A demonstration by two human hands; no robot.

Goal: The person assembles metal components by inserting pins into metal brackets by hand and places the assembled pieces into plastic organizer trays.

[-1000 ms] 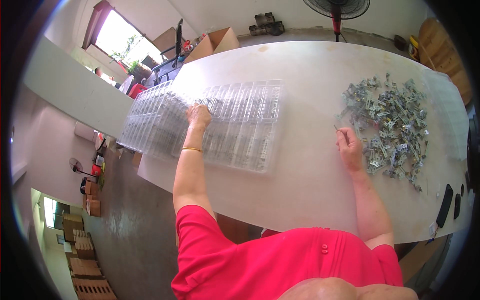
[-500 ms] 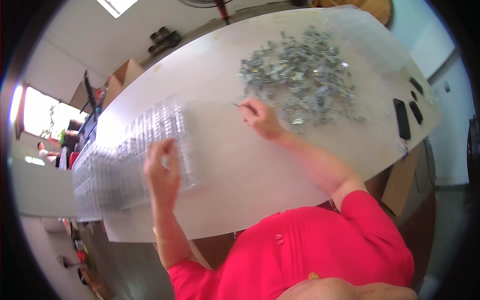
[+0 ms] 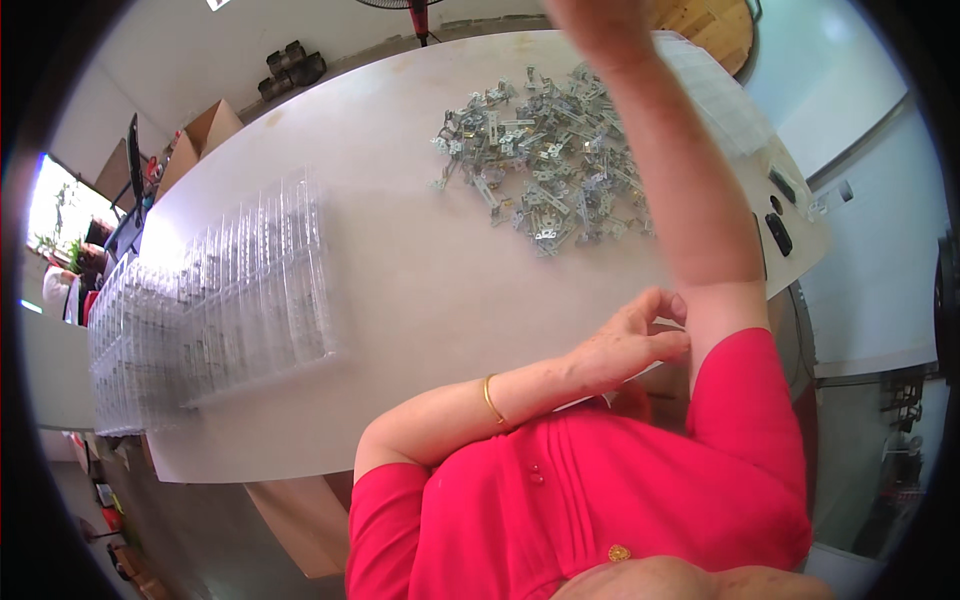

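Observation:
My right arm is raised across the right part of the table. My right hand (image 3: pixel 603 25) is cut off by the upper edge and blurred, its fingers out of sight. Against the inner side of my right elbow rests my left hand (image 3: pixel 632 340), thumb and forefinger apart and nothing visible between them. Beyond it lies a loose pile of small silvery metal brackets (image 3: pixel 550 160), partly covered by my right forearm. Clear plastic trays (image 3: pixel 262 300) with narrow rows of compartments overlap at the table's left; small parts show inside them.
The white table (image 3: pixel 400 250) has a curved far edge. More clear plastic trays (image 3: pixel 715 95) lie at the far right, near a black handheld object (image 3: pixel 778 234). Behind stand a cardboard box (image 3: pixel 208 135), a fan (image 3: pixel 418 15) and a round wooden top (image 3: pixel 710 30).
My right hand has moved from beside the brackets up to the far edge of the view. My left hand has left the trays and come across to my right elbow. The view has shifted.

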